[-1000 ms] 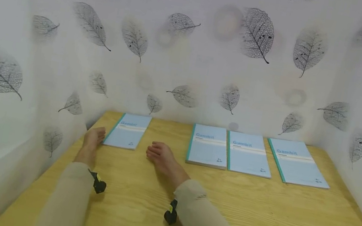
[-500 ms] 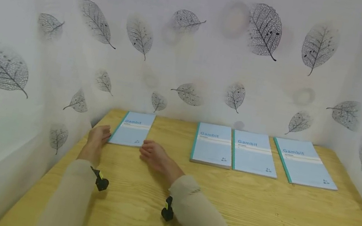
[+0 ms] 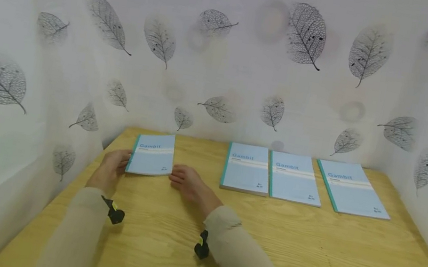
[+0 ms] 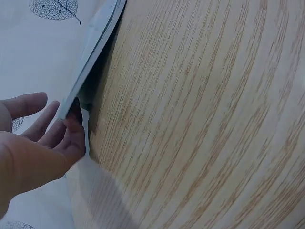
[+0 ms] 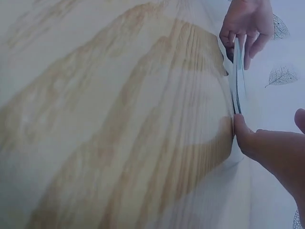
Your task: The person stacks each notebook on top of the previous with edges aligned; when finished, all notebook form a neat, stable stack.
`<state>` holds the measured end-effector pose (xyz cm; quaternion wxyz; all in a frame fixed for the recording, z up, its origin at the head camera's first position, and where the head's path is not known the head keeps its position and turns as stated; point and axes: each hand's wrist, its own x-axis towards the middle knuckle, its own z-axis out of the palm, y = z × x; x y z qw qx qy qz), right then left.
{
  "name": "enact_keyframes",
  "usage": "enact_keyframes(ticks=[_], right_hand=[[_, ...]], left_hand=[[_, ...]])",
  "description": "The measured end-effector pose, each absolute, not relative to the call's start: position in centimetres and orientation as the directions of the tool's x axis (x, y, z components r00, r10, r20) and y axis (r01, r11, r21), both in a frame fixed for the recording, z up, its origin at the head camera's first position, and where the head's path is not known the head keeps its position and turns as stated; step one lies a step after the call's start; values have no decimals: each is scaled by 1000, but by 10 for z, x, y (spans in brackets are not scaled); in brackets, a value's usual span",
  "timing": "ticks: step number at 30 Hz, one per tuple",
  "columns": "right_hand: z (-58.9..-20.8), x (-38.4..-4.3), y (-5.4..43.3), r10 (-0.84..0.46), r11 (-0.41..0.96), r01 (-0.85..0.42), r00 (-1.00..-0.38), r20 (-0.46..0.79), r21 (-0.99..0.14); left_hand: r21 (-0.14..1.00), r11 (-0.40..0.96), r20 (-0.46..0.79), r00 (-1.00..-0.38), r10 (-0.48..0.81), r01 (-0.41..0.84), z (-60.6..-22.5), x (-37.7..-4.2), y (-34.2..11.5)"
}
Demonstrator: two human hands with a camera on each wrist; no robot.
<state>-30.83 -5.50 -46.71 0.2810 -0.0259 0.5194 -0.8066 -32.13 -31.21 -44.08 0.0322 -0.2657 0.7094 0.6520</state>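
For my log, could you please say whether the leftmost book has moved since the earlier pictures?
Yes: the leftmost book has turned, its near right corner swinging toward the next book.

1. Leftmost book (image 3: 151, 159): "Gambit", blue lettering, upper cover; smaller line beneath and lower-right mark too small to read.
2. Second book (image 3: 246, 176) from left: "Gambit", blue, upper cover; small print illegible.
3. Third book (image 3: 294, 185): "Gambit", same placing; small print illegible.
4. Rightmost book (image 3: 352, 195): "Gambit", same placing; small print illegible.
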Motion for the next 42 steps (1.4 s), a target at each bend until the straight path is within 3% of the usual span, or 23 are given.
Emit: enact_keyframes(ticks=[6, 15, 22, 26, 33, 42], right_hand=[[-468, -304, -49, -474, -266, 409, -844, -251, -873], [-459, -304, -44, -470, -216, 367, -851, -233, -905], [-454, -308, -39, -439, -314, 401, -865, -242, -861], [-454, -308, -32, -384, -356, 379, -893, -236, -854], [-454, -311, -19, -210, -420, 233, -965, -156, -877], [-446, -319, 9, -94, -464, 153, -988, -123, -873]], left_hand=[[922, 15, -376, -904, -203, -387, -439, -311, -313], [950, -185, -271, -958, -94, -251, -418, -302, -310], [950, -248, -202, -979, -20, -191, -409, -297, -295], [947, -282, -156, -988, 22, -156, -409, -296, -287], [935, -327, -113, -990, 88, -136, -415, -298, -266], [911, -389, -104, -989, 102, -136, -420, -302, -225]])
